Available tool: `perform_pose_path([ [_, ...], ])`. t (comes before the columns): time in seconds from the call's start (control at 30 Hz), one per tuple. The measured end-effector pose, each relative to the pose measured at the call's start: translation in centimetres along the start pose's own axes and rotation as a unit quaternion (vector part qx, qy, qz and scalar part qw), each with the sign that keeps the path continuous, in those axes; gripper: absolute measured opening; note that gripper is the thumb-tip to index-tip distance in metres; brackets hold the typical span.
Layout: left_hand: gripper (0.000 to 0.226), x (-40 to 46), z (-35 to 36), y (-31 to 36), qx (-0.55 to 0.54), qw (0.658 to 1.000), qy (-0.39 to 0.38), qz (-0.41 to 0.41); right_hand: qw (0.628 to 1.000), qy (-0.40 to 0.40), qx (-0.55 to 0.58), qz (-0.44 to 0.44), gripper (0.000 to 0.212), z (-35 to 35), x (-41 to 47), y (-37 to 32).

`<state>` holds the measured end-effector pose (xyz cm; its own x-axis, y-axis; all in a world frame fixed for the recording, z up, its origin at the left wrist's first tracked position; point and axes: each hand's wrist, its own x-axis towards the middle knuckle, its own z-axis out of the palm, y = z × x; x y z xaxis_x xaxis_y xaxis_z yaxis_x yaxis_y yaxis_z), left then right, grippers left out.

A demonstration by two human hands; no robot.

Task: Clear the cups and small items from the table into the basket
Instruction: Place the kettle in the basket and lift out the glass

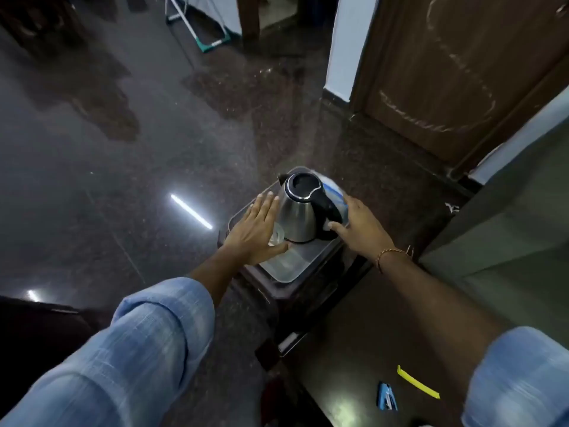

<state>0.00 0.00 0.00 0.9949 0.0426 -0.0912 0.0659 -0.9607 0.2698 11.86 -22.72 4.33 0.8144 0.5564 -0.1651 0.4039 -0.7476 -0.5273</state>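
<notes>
Dark floor | both hands' grip open, left hand (257,229), right hand (360,226) flank kettle (300,211)

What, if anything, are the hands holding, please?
Nothing is clearly gripped: the right hand touches the kettle at its handle base, and the left hand lies open beside it.

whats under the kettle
The kettle stands on a grey tray atop a dark stool. A clear glass sits beside it, partly hidden by the left hand.
</notes>
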Motion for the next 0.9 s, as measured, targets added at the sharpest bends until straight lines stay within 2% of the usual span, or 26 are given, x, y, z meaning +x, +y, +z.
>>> perform_pose_path([
  [0.1, 0.106, 0.6, 2.9, -1.5, 0.002, 0.999, -0.038, -0.039, 0.999, -0.002, 0.048, 0.006, 0.060, 2.3, 1.4, 1.2],
  [0.23, 0.108, 1.5, 6.3, -2.4, -0.028, 0.993, -0.078, -0.079, 0.996, 0.016, 0.085, 0.038, 0.069, 4.9, 2.6, 2.6],
  [0.3, 0.109, 2.1, 7.3, -2.5, -0.042, 0.991, -0.088, -0.095, 0.993, 0.018, 0.103, 0.052, 0.066, 5.6, 3.4, 3.2],
  [0.43, 0.110, 3.0, 8.8, -2.5, -0.067, 0.985, -0.074, -0.140, 0.987, 0.009, 0.124, 0.101, 0.042, 6.5, 5.2, 4.4],
  [0.57, 0.107, 4.0, 9.1, -3.0, -0.100, 0.975, -0.054, -0.189, 0.977, 0.023, 0.167, 0.131, 0.035, 6.9, 6.6, 5.0],
  [0.67, 0.110, 4.3, 9.1, -3.2, -0.137, 0.963, -0.051, -0.226, 0.967, 0.045, 0.211, 0.135, 0.015, 7.5, 7.1, 4.9],
  [0.9, 0.105, 4.0, 8.7, -3.7, -0.193, 0.949, -0.038, -0.248, 0.947, 0.082, 0.282, 0.131, 0.011, 8.5, 7.3, 4.1],
])
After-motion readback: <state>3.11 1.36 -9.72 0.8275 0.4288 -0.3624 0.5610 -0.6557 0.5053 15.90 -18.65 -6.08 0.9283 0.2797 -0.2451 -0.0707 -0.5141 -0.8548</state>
